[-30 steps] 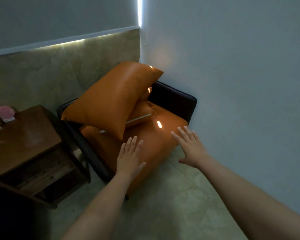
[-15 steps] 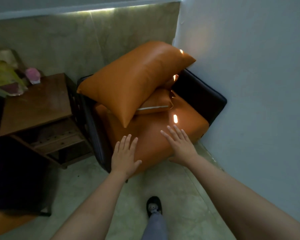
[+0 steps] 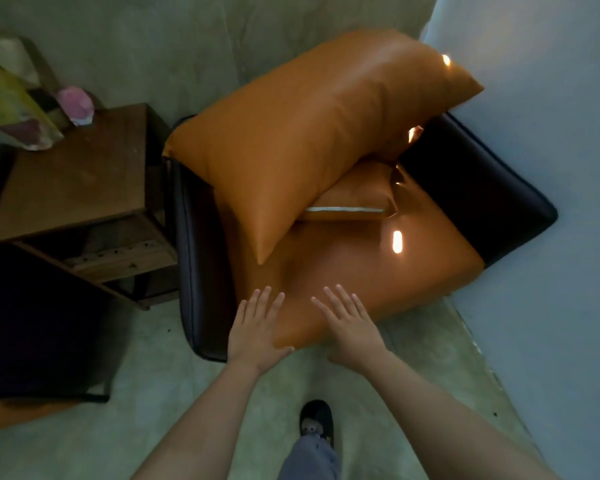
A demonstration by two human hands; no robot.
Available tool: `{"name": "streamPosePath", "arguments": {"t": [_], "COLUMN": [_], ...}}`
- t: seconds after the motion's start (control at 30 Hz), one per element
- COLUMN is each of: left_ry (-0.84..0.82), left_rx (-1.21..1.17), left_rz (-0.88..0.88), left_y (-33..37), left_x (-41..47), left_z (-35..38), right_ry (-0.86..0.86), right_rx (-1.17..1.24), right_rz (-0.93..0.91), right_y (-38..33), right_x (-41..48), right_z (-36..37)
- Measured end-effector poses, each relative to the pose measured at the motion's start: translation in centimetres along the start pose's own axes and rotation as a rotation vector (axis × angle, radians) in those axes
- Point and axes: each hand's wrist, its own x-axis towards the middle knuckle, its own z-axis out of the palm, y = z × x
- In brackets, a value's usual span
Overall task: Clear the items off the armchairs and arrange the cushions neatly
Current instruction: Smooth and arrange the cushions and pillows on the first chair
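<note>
A black armchair (image 3: 478, 188) with an orange seat cushion (image 3: 378, 282) stands in the corner. A large orange cushion (image 3: 312, 133) lies tilted across its back and left arm. Under it a smaller orange cushion (image 3: 354, 195) with a pale strip along its front edge rests on the seat. My left hand (image 3: 257, 327) and my right hand (image 3: 350, 323) are flat, fingers spread, over the seat cushion's front edge. Neither hand holds anything.
A wooden side table (image 3: 73, 181) stands left of the armchair with a pink object (image 3: 75, 105) and a yellow-green bag (image 3: 11, 109) on it. A second dark chair (image 3: 39, 323) is at the left edge. A grey wall (image 3: 551, 133) runs close on the right. My shoe (image 3: 317, 420) is on the floor.
The view has tilted down and closed in on the armchair. Both hands have drawn nearer each other over the seat's front edge. My foot has come into view.
</note>
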Motion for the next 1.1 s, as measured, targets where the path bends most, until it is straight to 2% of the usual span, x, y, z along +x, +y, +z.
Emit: {"name": "streamPosePath", "arguments": {"t": [0.3, 0.47, 0.53, 0.6, 0.7, 0.9, 1.1], "left_ry": [0.029, 0.11, 0.112, 0.091, 0.242, 0.506, 0.531], "left_rx": [-0.025, -0.077, -0.104, -0.113, -0.071, -0.011, 0.003], "left_rz": [-0.085, -0.113, -0.136, -0.125, -0.105, -0.064, -0.092], "left_y": [1.2, 2.4, 2.0, 1.3, 0.6, -0.1, 0.0], "left_x": [5.1, 8.3, 9.3, 10.3, 11.6, 12.2, 11.8], "left_z": [8.0, 14.0, 17.2, 20.7, 25.2, 28.7, 29.1], "right_ry": [0.033, 0.151, 0.256, 0.281, 0.319, 0.588, 0.593], "right_rx": [0.004, 0.056, 0.056, 0.042, 0.002, -0.119, -0.146], "right_rz": [-0.117, -0.17, -0.211, -0.245, -0.235, -0.303, -0.314], "right_y": [1.9, 1.5, 2.3, 3.3, 4.5, 5.6, 5.5], "right_x": [6.4, 10.1, 12.2, 14.6, 16.9, 18.5, 17.9], "right_z": [7.6, 13.9, 16.6, 19.3, 23.6, 27.2, 27.2]}}
